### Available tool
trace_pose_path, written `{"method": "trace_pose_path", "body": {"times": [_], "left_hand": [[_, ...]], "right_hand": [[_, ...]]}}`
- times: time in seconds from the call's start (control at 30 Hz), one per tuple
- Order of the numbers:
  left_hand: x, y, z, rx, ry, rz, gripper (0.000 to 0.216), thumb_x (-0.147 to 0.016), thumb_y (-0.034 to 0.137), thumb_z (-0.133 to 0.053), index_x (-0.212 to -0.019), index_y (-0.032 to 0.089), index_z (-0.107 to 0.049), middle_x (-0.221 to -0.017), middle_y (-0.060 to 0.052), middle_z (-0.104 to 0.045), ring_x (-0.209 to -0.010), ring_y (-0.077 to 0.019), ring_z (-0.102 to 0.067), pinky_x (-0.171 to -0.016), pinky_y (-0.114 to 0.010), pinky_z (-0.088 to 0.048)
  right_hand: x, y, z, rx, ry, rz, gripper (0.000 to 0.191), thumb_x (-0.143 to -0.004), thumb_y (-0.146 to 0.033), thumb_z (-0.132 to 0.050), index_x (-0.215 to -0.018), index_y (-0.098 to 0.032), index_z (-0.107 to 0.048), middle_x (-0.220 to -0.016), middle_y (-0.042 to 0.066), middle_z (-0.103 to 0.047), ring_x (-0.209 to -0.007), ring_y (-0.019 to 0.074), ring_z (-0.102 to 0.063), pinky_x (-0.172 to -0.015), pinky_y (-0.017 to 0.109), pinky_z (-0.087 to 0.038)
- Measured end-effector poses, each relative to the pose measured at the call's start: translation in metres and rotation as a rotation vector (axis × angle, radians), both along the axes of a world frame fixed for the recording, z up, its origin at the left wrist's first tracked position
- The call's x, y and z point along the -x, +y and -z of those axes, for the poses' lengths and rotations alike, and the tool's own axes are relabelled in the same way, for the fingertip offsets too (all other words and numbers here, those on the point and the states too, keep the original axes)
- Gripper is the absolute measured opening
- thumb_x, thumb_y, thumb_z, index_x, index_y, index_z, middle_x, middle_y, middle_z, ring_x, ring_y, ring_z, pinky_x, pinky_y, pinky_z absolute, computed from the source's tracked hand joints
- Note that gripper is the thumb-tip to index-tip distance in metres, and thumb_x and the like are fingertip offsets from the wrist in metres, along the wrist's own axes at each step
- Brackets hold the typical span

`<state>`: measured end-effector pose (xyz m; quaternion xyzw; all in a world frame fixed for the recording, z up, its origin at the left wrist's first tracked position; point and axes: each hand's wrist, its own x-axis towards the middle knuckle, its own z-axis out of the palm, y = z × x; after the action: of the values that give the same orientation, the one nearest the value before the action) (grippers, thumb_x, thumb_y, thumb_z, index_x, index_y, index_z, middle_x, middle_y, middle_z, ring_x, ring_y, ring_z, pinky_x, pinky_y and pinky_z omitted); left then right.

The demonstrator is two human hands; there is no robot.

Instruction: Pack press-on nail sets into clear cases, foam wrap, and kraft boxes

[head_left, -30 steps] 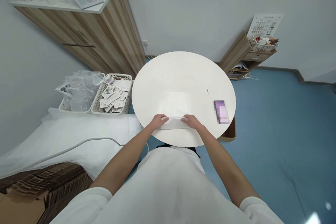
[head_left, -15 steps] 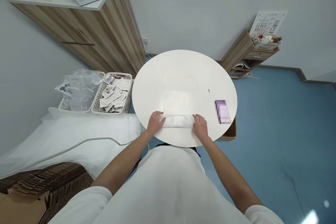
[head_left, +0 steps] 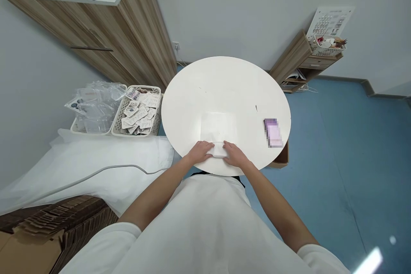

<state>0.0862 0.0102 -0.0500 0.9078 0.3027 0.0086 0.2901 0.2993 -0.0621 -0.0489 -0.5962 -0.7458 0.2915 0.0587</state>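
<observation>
On the white round table (head_left: 224,81), close to its front edge, lies a white folded strip (head_left: 218,150) of thin sheet; I cannot tell if it is film, foam or cloth. My left hand (head_left: 201,152) is closed over its left part, thumb toward me and fingers on the far side. My right hand (head_left: 236,154) grips its right part the same way, leaving a short middle piece showing between them. Just beyond the strip, a pale, faintly see-through rectangle (head_left: 218,124) lies flat on the tabletop. Whether it joins the strip cannot be made out.
A purple and pink blurred item (head_left: 272,132) lies at the table's right. To the left stand a basket of printed cards (head_left: 139,113), another of clear plastic packs (head_left: 98,107), white sheeting (head_left: 105,152) with a grey cord, and stacked cardboard (head_left: 64,222). A cabinet (head_left: 135,38) stands behind.
Both hands have moved inward toward each other along the strip. The strip's ends are drawn in or covered, and its visible part is much shorter. My view has shifted slightly.
</observation>
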Motion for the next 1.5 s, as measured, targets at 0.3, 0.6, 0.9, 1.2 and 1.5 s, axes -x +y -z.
{"method": "trace_pose_path", "body": {"times": [0.3,0.6,0.9,1.2,1.5], "left_hand": [[0.009,-0.005,-0.004,0.33,-0.14,-0.226,0.04,-0.079,0.05,-0.041,-0.105,0.024,-0.057,-0.1,-0.002,-0.062,-0.086,-0.0185,-0.057,-0.074,-0.028,-0.041],[0.004,0.036,0.009,0.411,-0.139,-0.73,0.023,-0.073,0.038,-0.052,-0.081,0.018,-0.06,-0.072,-0.001,-0.062,-0.068,-0.0163,-0.056,-0.062,-0.026,-0.042],[-0.005,0.019,-0.001,-0.089,-0.191,-0.821,0.031,-0.079,0.021,-0.041,-0.109,0.017,-0.05,-0.113,-0.01,-0.053,-0.102,-0.0211,-0.05,-0.086,-0.036,-0.039],[-0.037,-0.016,0.002,-0.274,0.057,-0.1,0.053,-0.082,0.034,-0.036,-0.132,0.017,-0.027,-0.142,-0.008,-0.022,-0.131,-0.0241,-0.013,-0.103,-0.043,-0.016],[-0.034,-0.015,0.02,-0.265,0.215,-0.045,0.069,-0.078,0.041,-0.041,-0.137,0.021,-0.012,-0.145,-0.008,-0.009,-0.132,-0.0278,-0.001,-0.101,-0.053,-0.008]], "right_hand": [[-0.01,0.003,-0.028,0.277,0.19,0.13,0.033,-0.069,-0.035,-0.055,-0.099,-0.021,-0.051,-0.089,0.003,-0.06,-0.076,0.0174,-0.055,-0.066,0.028,-0.04],[-0.027,0.059,-0.022,0.331,0.205,0.393,0.03,-0.073,-0.048,-0.049,-0.073,-0.02,-0.059,-0.078,0.002,-0.061,-0.072,0.0168,-0.055,-0.058,0.024,-0.038],[-0.025,0.04,0.015,-0.021,0.157,0.817,0.047,-0.071,-0.033,-0.051,-0.115,-0.019,-0.044,-0.112,0.009,-0.05,-0.103,0.0219,-0.046,-0.086,0.035,-0.037],[0.019,0.004,0.015,0.028,0.421,1.09,0.073,-0.069,-0.034,-0.052,-0.132,-0.017,-0.019,-0.135,0.012,-0.025,-0.125,0.0229,-0.026,-0.101,0.036,-0.027],[-0.003,0.03,0.001,0.298,0.815,1.199,0.047,-0.06,-0.028,-0.061,-0.104,-0.016,-0.048,-0.096,0.008,-0.058,-0.082,0.0176,-0.058,-0.07,0.028,-0.048]]}}
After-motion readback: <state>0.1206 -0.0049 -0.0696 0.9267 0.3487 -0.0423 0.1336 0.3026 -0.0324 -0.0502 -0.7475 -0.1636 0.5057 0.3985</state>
